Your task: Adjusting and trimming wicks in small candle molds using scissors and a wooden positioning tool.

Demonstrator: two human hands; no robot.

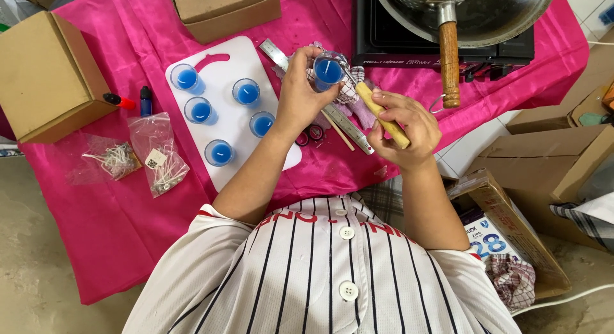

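- Right now the left hand (pixel 299 94) is clamped around a small clear glass (pixel 329 70) filled with blue wax, lifted clear of the bench (pixel 115 231), which is draped in pink cloth.
- The right hand (pixel 403 126) is closed on the wooden handle of a slim tool (pixel 382 114); its metal end reaches toward the rim of the held glass, though whether it touches the wax cannot be told.
- By the look of it, the step in hand is working on the wax surface or the wick in this one glass.
- Five more blue-filled glasses (pixel 220 153) stand on a white cutting board (pixel 224 62), just left of the hands.
- A metal ruler (pixel 348 124) and a thin wooden stick (pixel 338 130) lie beneath the hands; bags of wicks (pixel 158 155) sit further left.
- Any next move calls for holding the glass level and steadying the tool tip, since tilting could disturb the wax.
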